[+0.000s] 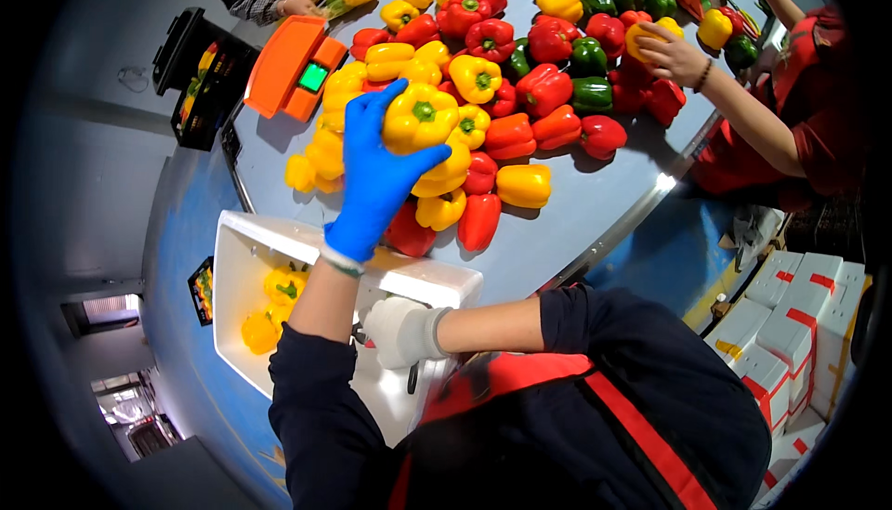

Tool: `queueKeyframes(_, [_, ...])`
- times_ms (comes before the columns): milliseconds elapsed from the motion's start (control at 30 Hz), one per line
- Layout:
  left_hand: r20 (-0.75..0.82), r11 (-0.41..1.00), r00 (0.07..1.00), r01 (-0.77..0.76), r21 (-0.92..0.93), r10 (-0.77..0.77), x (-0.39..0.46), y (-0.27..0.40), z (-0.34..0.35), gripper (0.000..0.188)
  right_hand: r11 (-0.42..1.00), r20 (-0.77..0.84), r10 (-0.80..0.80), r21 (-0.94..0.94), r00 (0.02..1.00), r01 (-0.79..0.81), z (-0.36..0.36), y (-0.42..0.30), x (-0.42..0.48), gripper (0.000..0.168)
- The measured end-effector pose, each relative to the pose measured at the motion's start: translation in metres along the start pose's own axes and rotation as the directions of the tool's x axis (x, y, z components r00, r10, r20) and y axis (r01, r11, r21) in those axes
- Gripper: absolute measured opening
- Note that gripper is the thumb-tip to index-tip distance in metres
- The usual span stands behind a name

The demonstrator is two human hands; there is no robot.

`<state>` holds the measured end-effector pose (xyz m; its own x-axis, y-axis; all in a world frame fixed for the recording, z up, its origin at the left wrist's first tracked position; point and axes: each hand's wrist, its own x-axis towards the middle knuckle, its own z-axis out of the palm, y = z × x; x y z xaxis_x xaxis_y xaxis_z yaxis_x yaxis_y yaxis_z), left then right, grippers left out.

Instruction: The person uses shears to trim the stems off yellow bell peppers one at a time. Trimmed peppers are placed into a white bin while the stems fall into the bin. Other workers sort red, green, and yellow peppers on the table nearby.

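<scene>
My left hand (pixel 380 165), in a blue glove, grips a yellow bell pepper (pixel 420 118) by its sides, stem end up, above the pile on the table. My right hand (pixel 401 332), in a whitish knitted glove, is over the white foam box (pixel 233 287) near my body. Its fingers are curled around a dark-handled tool (pixel 412 377) with a bit of red; most of the tool is hidden. Several yellow peppers (pixel 259 332) lie in the left part of the box. Red peppers (pixel 479 223) and yellow ones lie just beyond the box.
An orange scale (pixel 284 67) with a green display stands at the table's left. Green peppers (pixel 592 95) lie further right. A co-worker's hand (pixel 672 53) touches a yellow pepper at right; another person's hands (pixel 300 7) are at the top left. White foam boxes (pixel 787 332) are stacked at lower right.
</scene>
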<state>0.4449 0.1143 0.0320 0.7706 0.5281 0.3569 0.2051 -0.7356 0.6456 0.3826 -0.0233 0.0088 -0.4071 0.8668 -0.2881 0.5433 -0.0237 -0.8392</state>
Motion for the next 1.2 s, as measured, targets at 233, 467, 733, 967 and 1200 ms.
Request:
queueKeyframes(233, [-0.052, 0.999, 0.998, 0.023, 0.043, -0.021, 0.033, -0.055, 0.037, 0.056, 0.998, 0.069, -0.048, -0.024, 0.996, 0.05, -0.011, -0.001, -0.004, 0.028])
queueKeyframes(467, [-0.226, 0.998, 0.972, 0.061, -0.011, -0.062, -0.024, -0.072, -0.12, 0.032, 0.996, -0.068, 0.058, 0.076, 0.996, -0.053, 0.012, 0.006, 0.009, 0.027])
queueKeyframes(733, [-0.183, 0.657, 0.79, 0.594, 0.465, -0.585, -0.28, -0.188, -0.208, 0.041, 0.992, 0.076, 0.116, 0.033, 0.99, -0.119, 0.003, 0.001, 0.008, 0.039])
queueKeyframes(967, [-0.124, 0.457, 0.578, 0.741, 0.492, -0.806, -0.258, -0.192, -0.177, 0.087, 0.975, 0.139, 0.222, -0.032, 0.965, -0.22, -0.001, -0.004, 0.006, 0.041])
queueKeyframes(1200, [0.218, 0.475, 0.531, 0.413, 0.777, -0.819, -0.243, -0.157, -0.116, 0.094, 0.969, 0.162, 0.245, -0.076, 0.956, -0.235, 0.0, -0.006, 0.009, 0.042])
